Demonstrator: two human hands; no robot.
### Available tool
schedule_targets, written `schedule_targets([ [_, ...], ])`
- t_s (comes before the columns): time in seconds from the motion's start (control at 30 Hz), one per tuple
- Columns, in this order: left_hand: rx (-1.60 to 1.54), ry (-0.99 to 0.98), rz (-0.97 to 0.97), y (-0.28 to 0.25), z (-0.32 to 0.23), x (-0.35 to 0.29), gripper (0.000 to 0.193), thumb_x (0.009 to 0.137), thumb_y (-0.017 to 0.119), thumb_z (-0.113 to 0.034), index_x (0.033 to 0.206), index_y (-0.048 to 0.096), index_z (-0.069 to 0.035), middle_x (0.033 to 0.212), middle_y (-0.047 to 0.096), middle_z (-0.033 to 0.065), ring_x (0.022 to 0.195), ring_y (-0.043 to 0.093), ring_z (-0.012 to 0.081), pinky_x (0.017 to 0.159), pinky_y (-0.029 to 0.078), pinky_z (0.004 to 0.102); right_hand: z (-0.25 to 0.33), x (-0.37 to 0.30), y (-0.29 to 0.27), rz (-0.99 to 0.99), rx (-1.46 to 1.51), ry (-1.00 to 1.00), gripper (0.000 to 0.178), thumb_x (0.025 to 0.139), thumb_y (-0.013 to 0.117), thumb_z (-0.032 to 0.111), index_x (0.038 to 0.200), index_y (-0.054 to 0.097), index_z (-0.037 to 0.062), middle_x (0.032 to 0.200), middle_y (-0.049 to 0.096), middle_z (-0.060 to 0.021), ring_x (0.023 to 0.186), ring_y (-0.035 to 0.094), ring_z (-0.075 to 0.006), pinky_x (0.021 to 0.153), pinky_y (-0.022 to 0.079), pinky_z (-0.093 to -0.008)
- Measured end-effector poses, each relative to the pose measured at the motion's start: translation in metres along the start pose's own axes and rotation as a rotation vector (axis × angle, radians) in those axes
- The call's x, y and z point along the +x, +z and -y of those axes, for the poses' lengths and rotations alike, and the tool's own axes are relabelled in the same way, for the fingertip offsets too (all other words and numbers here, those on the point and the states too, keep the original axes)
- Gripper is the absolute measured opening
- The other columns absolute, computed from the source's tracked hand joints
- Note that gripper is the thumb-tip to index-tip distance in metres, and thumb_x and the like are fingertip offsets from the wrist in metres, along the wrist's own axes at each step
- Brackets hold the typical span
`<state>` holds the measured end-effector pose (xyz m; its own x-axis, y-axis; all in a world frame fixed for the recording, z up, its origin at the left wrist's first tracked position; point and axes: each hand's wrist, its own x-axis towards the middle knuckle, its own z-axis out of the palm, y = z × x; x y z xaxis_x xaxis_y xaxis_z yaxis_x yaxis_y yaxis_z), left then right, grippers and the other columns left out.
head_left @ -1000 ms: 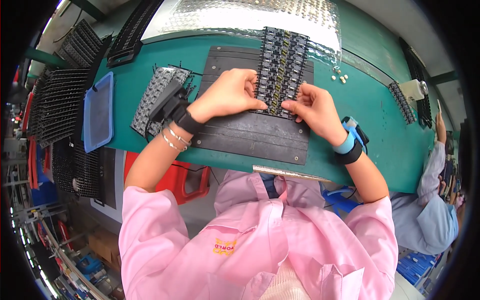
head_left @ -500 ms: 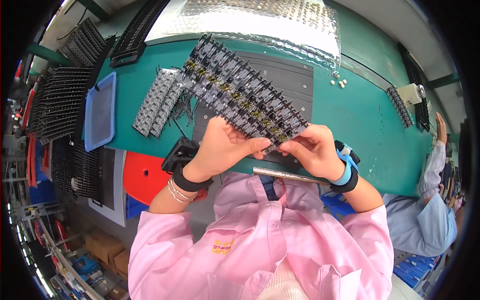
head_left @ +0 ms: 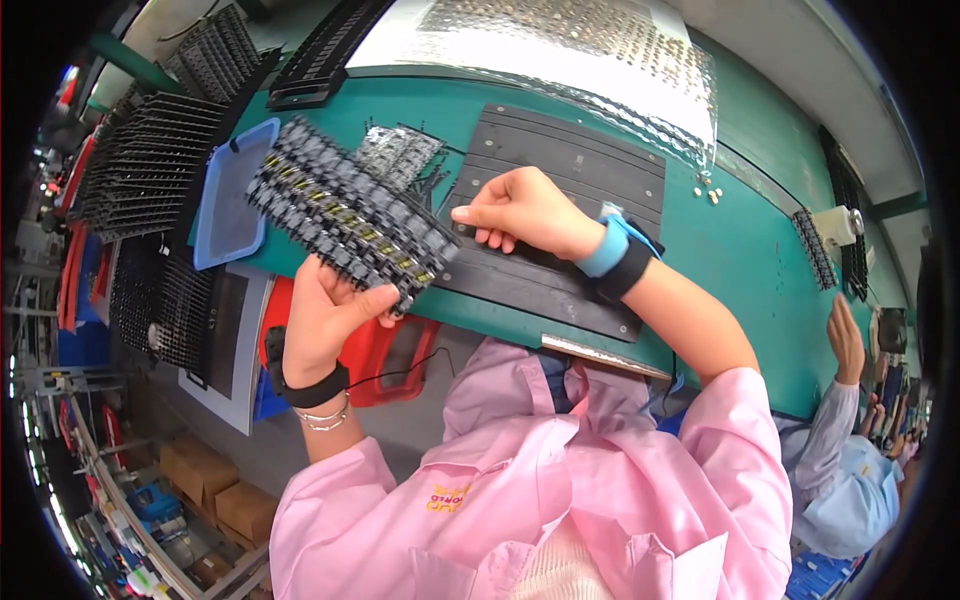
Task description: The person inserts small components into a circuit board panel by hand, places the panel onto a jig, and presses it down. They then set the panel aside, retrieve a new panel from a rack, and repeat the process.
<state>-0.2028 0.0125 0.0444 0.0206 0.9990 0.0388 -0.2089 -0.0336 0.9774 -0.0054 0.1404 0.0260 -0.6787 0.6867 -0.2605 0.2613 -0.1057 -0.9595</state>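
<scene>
Holding a long black-and-grey ribbed panel with a yellow-flecked middle strip [head_left: 350, 220] 1-handed seems the step in hand: the left hand [head_left: 330, 312] clamps its 5 o'clock edge, and the panel lies at 9 o'clock from the flat black grooved board [head_left: 570, 150]. The right hand [head_left: 525, 212] is curled over that board; whether it grips anything I cannot tell. Moving the panel probably calls for level support, clear of the grey ribbed pieces [head_left: 393, 150] at its 1 o'clock.
</scene>
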Motion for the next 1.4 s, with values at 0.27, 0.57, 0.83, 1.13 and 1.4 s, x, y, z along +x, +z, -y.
schedule_targets([
  [0.27, 0.066, -0.265, 0.265, 0.008, -0.001, 0.025, 0.039, 0.070, 0.065, 0.001, 0.103, 0.045, 0.003, 0.088, 0.057, 0.0100, 0.067, 0.057, 0.0133, 0.055, 0.047, 0.0235, -0.007, -0.032, 0.013, 0.064, 0.393, -0.129, 0.025, 0.083, 0.054, 0.013, 0.101, 0.051, -0.0048, 0.087, 0.058, -0.0075, 0.075, 0.055, -0.0087, 0.064, 0.046, -0.0218],
  [0.57, 1.628, 0.415, -0.243, -0.062, 0.027, 0.081, 0.064, 0.060, 0.073, -0.027, 0.108, 0.045, 0.006, 0.103, 0.053, 0.0151, 0.095, 0.051, 0.0282, 0.082, 0.041, 0.0364, -0.052, -0.183, -0.074, -0.587, 0.059, -0.015, 0.023, 0.084, 0.050, 0.006, 0.104, 0.047, -0.0036, 0.093, 0.056, -0.0030, 0.083, 0.052, -0.0074, 0.071, 0.042, -0.0198],
  [0.83, 1.403, 0.010, -0.153, -0.067, 0.015, 0.092, 0.082, 0.056, 0.075, -0.034, 0.116, 0.038, 0.007, 0.108, 0.047, 0.0218, 0.099, 0.048, 0.0334, 0.086, 0.039, 0.0382, -0.092, -0.242, -0.111, -0.726, -0.117, 0.244, 0.027, 0.081, 0.056, 0.011, 0.104, 0.047, -0.0010, 0.092, 0.055, -0.0035, 0.079, 0.050, -0.0082, 0.067, 0.040, -0.0206],
  [1.13, 0.963, 0.491, -0.132, 0.081, -0.002, 0.084, 0.099, 0.048, 0.083, -0.028, 0.123, 0.026, 0.005, 0.109, 0.043, 0.0192, 0.097, 0.050, 0.0306, 0.084, 0.042, 0.0341, -0.004, -0.153, -0.032, -0.483, -0.485, -0.309, 0.055, 0.067, 0.070, 0.016, 0.114, 0.046, 0.0020, 0.109, 0.051, -0.0083, 0.093, 0.050, -0.0160, 0.075, 0.041, -0.0280],
  [1.4, 0.547, 0.382, 0.176, 0.105, 0.056, 0.110, 0.062, 0.060, 0.076, -0.011, 0.110, 0.042, 0.002, 0.094, 0.053, 0.0110, 0.086, 0.055, 0.0158, 0.075, 0.046, 0.0272, -0.043, -0.096, -0.054, -0.645, -0.464, -0.244, 0.023, 0.068, 0.070, 0.008, 0.079, 0.054, -0.0045, 0.063, 0.055, -0.0059, 0.059, 0.047, -0.0077, 0.052, 0.040, -0.0237],
])
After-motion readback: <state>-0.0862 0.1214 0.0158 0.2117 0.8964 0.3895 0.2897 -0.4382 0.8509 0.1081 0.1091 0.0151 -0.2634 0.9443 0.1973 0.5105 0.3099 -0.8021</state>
